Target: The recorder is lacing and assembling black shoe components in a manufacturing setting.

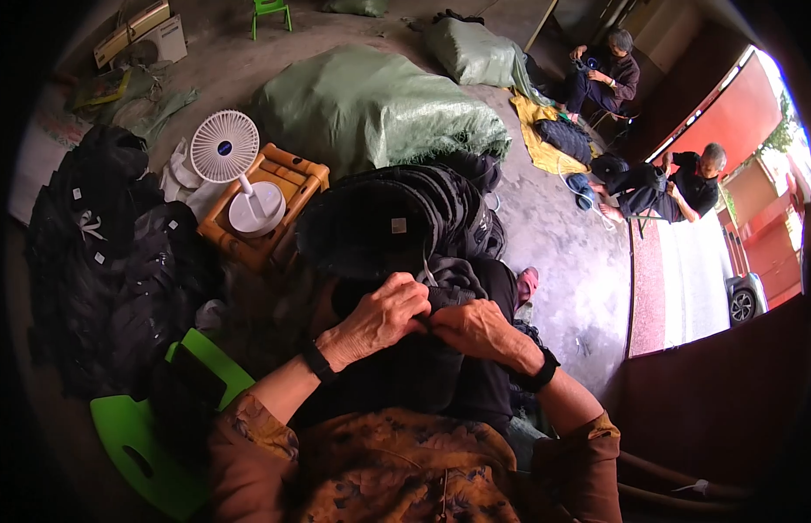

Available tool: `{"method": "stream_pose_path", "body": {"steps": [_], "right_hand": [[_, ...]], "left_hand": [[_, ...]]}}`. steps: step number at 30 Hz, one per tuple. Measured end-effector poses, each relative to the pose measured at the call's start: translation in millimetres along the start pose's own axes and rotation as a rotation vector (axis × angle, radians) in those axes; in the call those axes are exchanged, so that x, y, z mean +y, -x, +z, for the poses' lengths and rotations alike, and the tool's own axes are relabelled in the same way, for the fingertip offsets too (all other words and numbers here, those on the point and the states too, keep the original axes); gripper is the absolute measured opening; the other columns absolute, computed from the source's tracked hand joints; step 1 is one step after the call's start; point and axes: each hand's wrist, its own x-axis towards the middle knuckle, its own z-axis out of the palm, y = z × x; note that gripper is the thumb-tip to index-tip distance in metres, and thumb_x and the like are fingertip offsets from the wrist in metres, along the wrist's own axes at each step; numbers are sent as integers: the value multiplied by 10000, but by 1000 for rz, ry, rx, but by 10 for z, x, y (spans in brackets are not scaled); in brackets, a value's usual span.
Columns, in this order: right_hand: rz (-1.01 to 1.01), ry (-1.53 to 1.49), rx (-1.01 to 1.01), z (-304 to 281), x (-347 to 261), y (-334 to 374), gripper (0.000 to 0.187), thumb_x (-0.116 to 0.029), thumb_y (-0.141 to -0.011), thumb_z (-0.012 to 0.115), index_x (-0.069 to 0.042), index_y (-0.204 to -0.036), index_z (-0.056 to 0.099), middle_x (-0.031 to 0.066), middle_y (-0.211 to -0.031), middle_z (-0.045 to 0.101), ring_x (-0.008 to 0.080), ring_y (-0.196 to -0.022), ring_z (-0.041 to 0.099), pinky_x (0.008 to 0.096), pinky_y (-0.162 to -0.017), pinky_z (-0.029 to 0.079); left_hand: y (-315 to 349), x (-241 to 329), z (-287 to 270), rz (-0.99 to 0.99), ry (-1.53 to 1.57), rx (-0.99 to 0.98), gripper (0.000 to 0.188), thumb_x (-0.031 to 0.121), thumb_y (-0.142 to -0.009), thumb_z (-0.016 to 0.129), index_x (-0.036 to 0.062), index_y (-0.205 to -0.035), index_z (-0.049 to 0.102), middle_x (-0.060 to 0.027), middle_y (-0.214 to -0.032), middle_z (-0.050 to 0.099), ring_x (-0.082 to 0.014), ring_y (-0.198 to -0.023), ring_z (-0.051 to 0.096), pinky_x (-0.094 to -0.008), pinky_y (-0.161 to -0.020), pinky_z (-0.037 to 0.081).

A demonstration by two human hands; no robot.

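Over my lap, both hands work on a piece of dark grey-black cloth (449, 295), perhaps a garment. My left hand (381, 319) is closed, its fingertips pinching the near edge of the cloth. Close beside it on the right, my right hand (480, 331) pinches the same edge, fingers bent and pressed together. A narrow gap separates the two hands; whatever lies under the fingertips is hidden. Just beyond them rests a thick stack of black fabric pieces (362, 228), with a small white label on its inner face.
A white fan (226, 146) stands on a bamboo stool (283, 174). Left lies a black garment heap (118, 253), near a green plastic chair (135, 444). Large green sacks (353, 105) lie ahead. Two people (684, 187) sit at the right with dark cloth, near an open doorway.
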Motion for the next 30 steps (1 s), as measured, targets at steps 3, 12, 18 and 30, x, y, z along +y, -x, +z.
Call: {"method": "stream_pose_path", "body": {"steps": [3, 12, 18, 30], "right_hand": [[30, 80, 35, 16, -39, 10, 80, -184, -850, 619, -114, -862, 655, 93, -694, 628, 311, -657, 643, 415, -543, 486], [151, 44, 1055, -2448, 1452, 1574, 331, -188, -988, 472, 3, -1211, 626, 32, -914, 636, 88, -741, 586, 239, -674, 478], [403, -89, 1546, -3927, 980, 2544, 333, -159, -991, 502, 8, -1267, 585, 4, -990, 616, 76, -824, 560, 178, -721, 461], [-13, 78, 1144, -4186, -44, 1879, 428, -192, -1043, 432, -22, -1434, 401, 41, -1105, 609, 45, -873, 552, 172, -788, 458]], "left_hand": [[26, -22, 29, -14, -1, 3, 422, 43, -601, 827, 99, -926, 564, -44, -1034, 563, -291, -1076, 536, -380, -916, 484], [52, 30, -20, 21, -67, -41, 458, 60, -591, 846, 103, -942, 554, -48, -1036, 526, -286, -1103, 513, -361, -954, 476], [-46, 33, -12, 64, -66, -77, 357, -21, -677, 752, 86, -956, 556, -64, -1030, 535, -287, -1088, 518, -361, -941, 479], [-1038, 683, 24, -214, 702, -530, 552, 120, -840, 707, 52, -1328, 457, -110, -958, 689, -200, -906, 658, -344, -767, 515]]}}
